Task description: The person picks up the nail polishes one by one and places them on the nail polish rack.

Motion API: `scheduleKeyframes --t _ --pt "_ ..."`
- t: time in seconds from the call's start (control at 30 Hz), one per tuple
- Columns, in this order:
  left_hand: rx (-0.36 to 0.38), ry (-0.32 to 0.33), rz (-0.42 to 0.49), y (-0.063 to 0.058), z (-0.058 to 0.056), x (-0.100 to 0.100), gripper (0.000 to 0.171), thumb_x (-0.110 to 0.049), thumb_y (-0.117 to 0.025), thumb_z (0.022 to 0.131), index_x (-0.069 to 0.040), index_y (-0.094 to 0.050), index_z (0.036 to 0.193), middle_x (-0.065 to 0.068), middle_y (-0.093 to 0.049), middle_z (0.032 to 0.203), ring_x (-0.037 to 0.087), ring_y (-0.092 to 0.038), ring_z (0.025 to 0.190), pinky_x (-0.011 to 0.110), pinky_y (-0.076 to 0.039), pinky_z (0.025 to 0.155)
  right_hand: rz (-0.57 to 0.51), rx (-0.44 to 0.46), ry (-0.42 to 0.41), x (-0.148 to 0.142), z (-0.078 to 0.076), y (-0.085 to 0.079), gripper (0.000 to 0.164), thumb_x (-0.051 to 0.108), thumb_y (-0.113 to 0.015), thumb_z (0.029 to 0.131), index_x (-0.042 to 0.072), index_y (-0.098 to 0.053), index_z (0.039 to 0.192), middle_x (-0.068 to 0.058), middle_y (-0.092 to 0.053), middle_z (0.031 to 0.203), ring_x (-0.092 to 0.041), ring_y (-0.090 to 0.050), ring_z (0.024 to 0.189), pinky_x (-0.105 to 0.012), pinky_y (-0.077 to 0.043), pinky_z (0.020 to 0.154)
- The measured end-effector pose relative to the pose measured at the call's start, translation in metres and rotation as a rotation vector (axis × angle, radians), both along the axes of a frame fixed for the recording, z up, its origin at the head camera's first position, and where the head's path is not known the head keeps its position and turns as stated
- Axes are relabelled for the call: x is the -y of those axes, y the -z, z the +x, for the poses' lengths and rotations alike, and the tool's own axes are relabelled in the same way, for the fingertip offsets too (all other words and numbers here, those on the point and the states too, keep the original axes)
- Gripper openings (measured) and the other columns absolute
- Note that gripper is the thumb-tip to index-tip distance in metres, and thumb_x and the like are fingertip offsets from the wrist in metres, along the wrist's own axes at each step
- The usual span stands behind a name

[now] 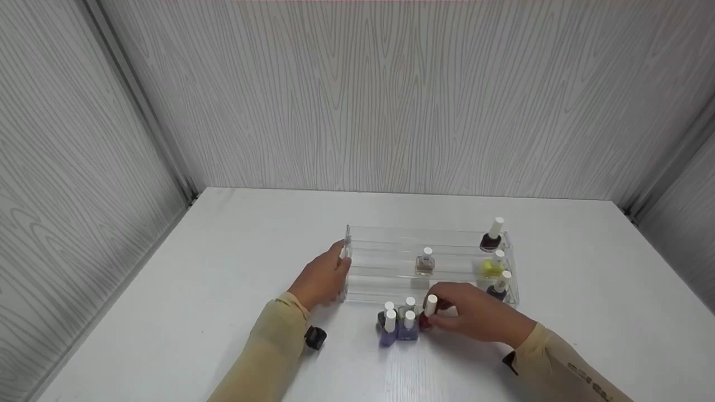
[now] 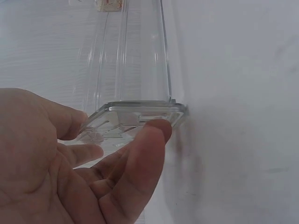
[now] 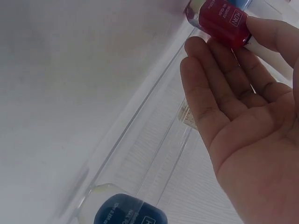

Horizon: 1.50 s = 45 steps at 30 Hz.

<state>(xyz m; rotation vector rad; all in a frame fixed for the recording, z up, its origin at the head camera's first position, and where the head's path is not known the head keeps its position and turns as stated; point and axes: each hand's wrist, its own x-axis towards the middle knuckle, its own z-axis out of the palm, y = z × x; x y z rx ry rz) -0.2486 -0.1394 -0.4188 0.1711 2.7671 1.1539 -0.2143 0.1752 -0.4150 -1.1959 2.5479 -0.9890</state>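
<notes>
My left hand (image 1: 321, 279) grips the left end panel of a clear tiered rack (image 1: 385, 258). In the left wrist view, thumb and fingers (image 2: 148, 149) reach round that panel's edges. My right hand (image 1: 475, 315) pinches a red nail polish bottle (image 3: 224, 22) with a white cap, just in front of the rack. Beside it stands a tight group of several bottles, including a purple one (image 1: 388, 336) and a blue-violet one (image 1: 408, 332). The right wrist view shows the thumb and fingertips at the red bottle's cap end.
At the rack's right end, a dark bottle (image 1: 491, 241), a yellow one (image 1: 493, 267) and a dark blue one (image 1: 496, 291) stand one per tier. A pale beige bottle (image 1: 425, 264) sits mid-rack. Wood-grain panels (image 1: 357, 100) enclose the white table (image 1: 167, 312) behind and at both sides.
</notes>
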Motion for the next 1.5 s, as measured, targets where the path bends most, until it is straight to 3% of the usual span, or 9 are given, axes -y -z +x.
scheduleKeyframes --t 0.77,0.97,1.23,1.5 --pt "-0.010 0.001 -0.001 -0.0015 -0.0019 -0.0002 0.056 -0.032 -0.040 0.112 -0.014 -0.029 0.164 0.012 -0.066 0.126 0.016 -0.062 0.064 0.034 -0.051 0.059 0.042 0.002 0.058 -0.0009 -0.0010 0.0002 0.007 0.017 -0.070 0.099 0.020 -0.064 0.101 0.013 -0.068 0.097 -0.009 -0.069 0.096 -0.034 -0.057 0.087" --pt "-0.044 0.004 -0.035 -0.0012 -0.0008 -0.0014 0.055 -0.031 -0.038 0.112 -0.011 -0.030 0.163 0.013 -0.067 0.125 0.016 -0.062 0.067 0.037 -0.051 0.067 0.047 0.048 0.062 -0.0017 -0.0020 0.0015 0.006 0.018 -0.069 0.100 0.021 -0.064 0.100 0.015 -0.068 0.097 -0.008 -0.069 0.096 -0.032 -0.056 0.087" --pt "-0.040 -0.006 -0.020 -0.0002 -0.0011 -0.0004 0.055 -0.031 -0.040 0.112 -0.013 -0.031 0.163 0.012 -0.067 0.119 0.016 -0.061 0.064 0.034 -0.049 0.059 0.040 0.029 0.042 -0.0014 -0.0009 0.0006 0.007 0.016 -0.070 0.099 0.019 -0.064 0.098 0.012 -0.067 0.096 -0.008 -0.067 0.091 -0.030 -0.057 0.082" --pt "-0.045 -0.013 -0.045 0.0004 -0.0004 -0.0011 0.056 -0.031 -0.041 0.112 -0.011 -0.030 0.163 0.013 -0.066 0.131 0.019 -0.064 0.085 0.042 -0.051 0.081 0.042 0.025 0.035 -0.0006 0.0013 -0.0003 0.008 0.012 -0.070 0.098 0.018 -0.065 0.100 0.010 -0.069 0.100 -0.012 -0.070 0.095 -0.031 -0.058 0.084"
